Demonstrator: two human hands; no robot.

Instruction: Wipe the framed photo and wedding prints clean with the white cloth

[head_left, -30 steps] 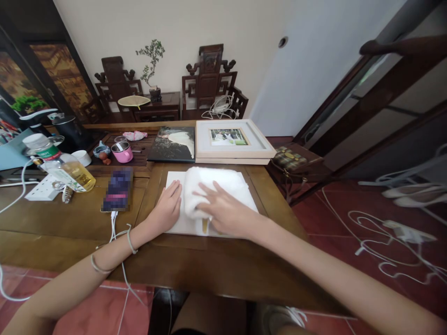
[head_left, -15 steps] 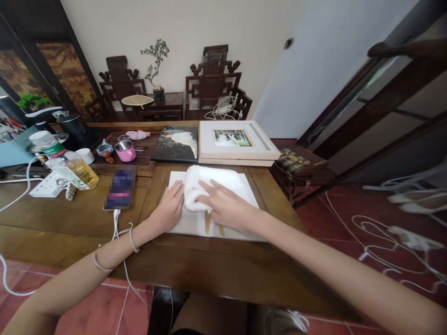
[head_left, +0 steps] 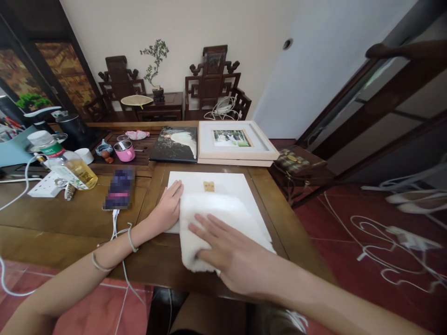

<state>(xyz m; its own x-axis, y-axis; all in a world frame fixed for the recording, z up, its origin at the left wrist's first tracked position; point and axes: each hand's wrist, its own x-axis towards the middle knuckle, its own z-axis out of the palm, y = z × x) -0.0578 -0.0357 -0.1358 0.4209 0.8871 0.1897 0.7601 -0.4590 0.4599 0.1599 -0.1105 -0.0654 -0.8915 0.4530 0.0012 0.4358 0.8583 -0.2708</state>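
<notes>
A white board-like panel (head_left: 230, 180) lies on the wooden table in front of me, with a small gold-coloured metal piece (head_left: 208, 187) showing near its far side. My left hand (head_left: 170, 203) rests on the panel's left edge, fingers stretched out, beside the cloth. My right hand (head_left: 226, 249) presses on a folded fluffy white towel (head_left: 216, 204), fingers spread over its top and the thumb at its near side. The towel covers the middle and near part of the panel and hangs past its near edge. Whatever lies under the towel is hidden.
Behind the panel are a dark photo album (head_left: 174, 144) and a pale framed photo (head_left: 206, 157). To the left are a phone (head_left: 119, 186) on a cable, an oil-coloured bottle (head_left: 82, 174), a power strip (head_left: 47, 185) and a pink mug (head_left: 126, 153).
My right hand has drawn the towel towards me, from the panel's far side past its near edge. The gold piece's far end is now uncovered. My left hand has stayed put.
</notes>
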